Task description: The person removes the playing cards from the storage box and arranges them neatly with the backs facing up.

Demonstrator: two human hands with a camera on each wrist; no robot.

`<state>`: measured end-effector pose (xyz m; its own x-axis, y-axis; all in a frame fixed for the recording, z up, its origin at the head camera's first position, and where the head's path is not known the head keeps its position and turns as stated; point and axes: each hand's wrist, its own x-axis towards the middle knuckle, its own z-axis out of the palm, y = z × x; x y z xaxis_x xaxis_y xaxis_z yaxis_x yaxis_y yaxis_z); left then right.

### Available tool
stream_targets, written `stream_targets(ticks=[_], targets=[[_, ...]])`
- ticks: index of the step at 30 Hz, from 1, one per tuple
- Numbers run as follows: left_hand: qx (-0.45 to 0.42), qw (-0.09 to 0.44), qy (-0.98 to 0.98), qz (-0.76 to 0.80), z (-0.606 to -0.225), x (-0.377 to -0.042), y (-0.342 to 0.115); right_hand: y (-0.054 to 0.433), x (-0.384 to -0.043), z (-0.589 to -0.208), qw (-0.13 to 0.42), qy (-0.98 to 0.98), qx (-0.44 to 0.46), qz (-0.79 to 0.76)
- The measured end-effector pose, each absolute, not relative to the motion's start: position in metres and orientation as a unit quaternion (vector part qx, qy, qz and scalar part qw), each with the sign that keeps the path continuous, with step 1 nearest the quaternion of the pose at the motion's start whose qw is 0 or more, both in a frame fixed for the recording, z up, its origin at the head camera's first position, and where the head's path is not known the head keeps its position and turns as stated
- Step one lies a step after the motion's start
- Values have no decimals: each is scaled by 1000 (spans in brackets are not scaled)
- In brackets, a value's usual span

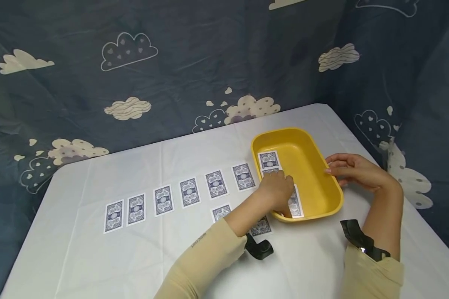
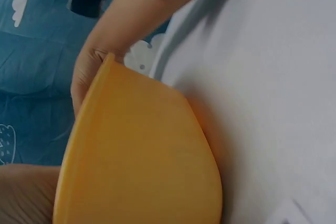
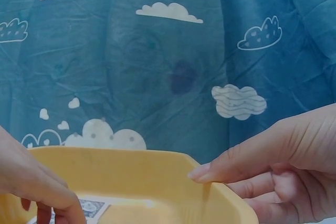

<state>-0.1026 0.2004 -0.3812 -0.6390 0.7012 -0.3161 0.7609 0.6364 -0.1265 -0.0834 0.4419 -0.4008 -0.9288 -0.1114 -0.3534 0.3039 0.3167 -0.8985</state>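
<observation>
A yellow tray [image 1: 319, 187] stands at the right of the table. My right hand [image 1: 355, 168] grips its right rim, thumb over the edge and the other fingers outside. My left hand [image 1: 277, 189] reaches down inside the tray with bent fingers, by the near left wall. A playing card [image 1: 296, 204] shows beside its fingers, partly covered by the hand; I cannot tell whether they pinch it. Farther up the left side lies a face-down card [image 1: 268, 160], with another just below it, partly under the hand. The left wrist view shows mostly the tray's outer wall [image 2: 142, 156].
Several face-down cards with blue patterned backs, such as the leftmost card [image 1: 114, 216], lie in a row left of the tray. Nearer, my left forearm partly covers a card [image 1: 221, 211] and another card [image 1: 262, 227]. A dark cloud-print curtain [image 1: 194, 50] hangs behind the white-covered table [image 1: 116, 265].
</observation>
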Motion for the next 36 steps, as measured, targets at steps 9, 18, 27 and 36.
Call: stream_targets(ticks=[9, 18, 27, 36], targets=[[442, 100, 884, -114, -384, -107, 194, 440, -84, -403, 176, 784, 58, -593], [454, 75, 887, -32, -367, -110, 179, 441, -85, -402, 176, 788, 62, -586], [457, 58, 886, 53, -335, -114, 145, 442, -82, -402, 177, 794, 62, -579], [415, 60, 903, 96, -319, -117, 84, 441, -83, -400, 179, 776, 61, -602]])
